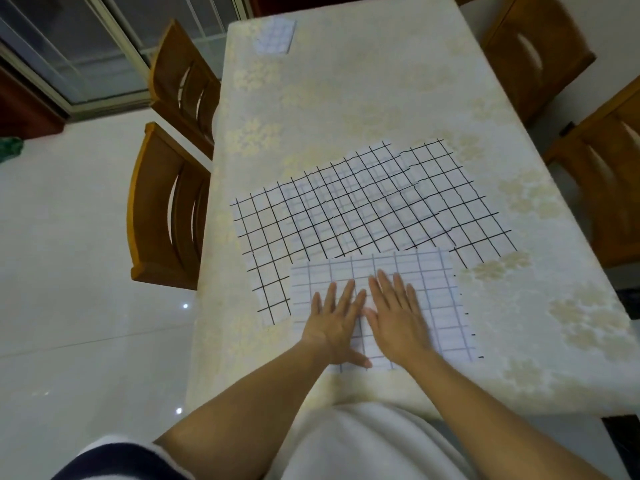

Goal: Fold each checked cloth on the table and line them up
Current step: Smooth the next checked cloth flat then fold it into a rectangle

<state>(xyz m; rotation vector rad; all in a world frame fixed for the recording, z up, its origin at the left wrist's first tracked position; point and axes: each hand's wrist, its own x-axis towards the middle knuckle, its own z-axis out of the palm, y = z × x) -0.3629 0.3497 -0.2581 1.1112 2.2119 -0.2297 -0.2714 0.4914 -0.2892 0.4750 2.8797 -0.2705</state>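
Both hands are down on the folded cloth (433, 289), pale side up, lying at the near edge of the table (381, 91). The left hand (334, 320) and right hand (398, 317) lie flat side by side on it, fingers straight and spread, gripping nothing, just pressing. That looks like the smoothing step, flattening the fold.

Just beyond this cloth, and partly under its far and left edges, lie the spread cloths (346, 209), black grid up, overlapping one another and not yet folded. How many there are I cannot tell. Well beyond it, at the far left corner, sits a small folded cloth (275, 36). To its left stand wooden chairs (166, 209).

The next move probably calls for another fold, or sliding this cloth off towards the finished one, without dragging the loose cloths underneath.
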